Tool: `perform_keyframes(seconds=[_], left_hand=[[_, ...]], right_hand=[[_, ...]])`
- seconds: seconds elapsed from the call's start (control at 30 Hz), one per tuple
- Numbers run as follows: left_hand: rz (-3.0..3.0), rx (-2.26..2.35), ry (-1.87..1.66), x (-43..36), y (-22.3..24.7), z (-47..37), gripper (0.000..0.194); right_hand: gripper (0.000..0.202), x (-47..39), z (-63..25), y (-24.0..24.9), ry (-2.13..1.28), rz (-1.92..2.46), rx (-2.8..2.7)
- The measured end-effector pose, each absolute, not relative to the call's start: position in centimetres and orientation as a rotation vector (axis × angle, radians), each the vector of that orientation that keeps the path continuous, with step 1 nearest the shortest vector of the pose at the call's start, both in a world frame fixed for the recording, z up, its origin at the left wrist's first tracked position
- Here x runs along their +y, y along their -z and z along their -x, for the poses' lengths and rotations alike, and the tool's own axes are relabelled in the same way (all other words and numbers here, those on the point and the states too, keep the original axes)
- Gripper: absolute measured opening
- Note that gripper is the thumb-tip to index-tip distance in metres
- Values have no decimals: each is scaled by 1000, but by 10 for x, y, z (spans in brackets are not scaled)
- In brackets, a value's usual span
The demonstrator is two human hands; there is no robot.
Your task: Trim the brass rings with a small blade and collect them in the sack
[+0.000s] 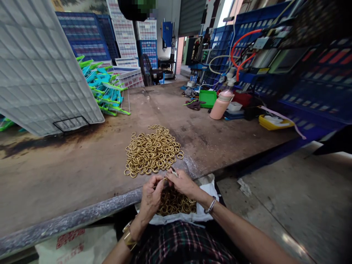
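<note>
Left hand (152, 191) pinching 1 gold-coloured ring (165, 179), right hand (183, 182) grasping a small tool (174, 171), both over a white bag of rings (211, 190) at the near edge of the surface (82, 172), ring pile (154, 150) just beyond.

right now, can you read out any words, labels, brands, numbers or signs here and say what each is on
No text can be read.
Pale sack, lower left: a red square code and red print below it, too blurred to read.
Equipment at right: a yellow label, too small to read.
Pink bottle: no lettering I can make out.
Gold-coloured rings: no lettering I can make out.
</note>
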State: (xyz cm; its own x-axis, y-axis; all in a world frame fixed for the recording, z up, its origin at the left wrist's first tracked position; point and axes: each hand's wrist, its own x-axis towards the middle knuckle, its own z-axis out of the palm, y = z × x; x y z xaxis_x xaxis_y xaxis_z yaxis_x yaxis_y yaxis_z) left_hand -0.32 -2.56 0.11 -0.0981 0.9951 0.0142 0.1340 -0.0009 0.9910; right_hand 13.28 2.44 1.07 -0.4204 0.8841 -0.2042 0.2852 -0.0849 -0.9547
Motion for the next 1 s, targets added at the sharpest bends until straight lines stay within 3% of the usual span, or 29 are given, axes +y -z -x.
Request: perform_keyframes(seconds=[0.3, 0.6, 0.8, 1.0], left_hand=[[-885, 1233, -1014, -31, -5, 0, 34], [-749, 1102, -1093, -34, 0, -1, 32], [-768, 1113, -1125, -34, 0, 1, 31], [-860, 1183, -1116, -34, -2, 1, 35]], right_hand=[[23, 21, -129, -7, -1302, 1232, -1822], [24, 20, -128, -15, -1273, 1257, -1817], [14, 15, -133, -11, -892, 1243, -2222], [21, 12, -131, -5, -661, 1314, -2456]])
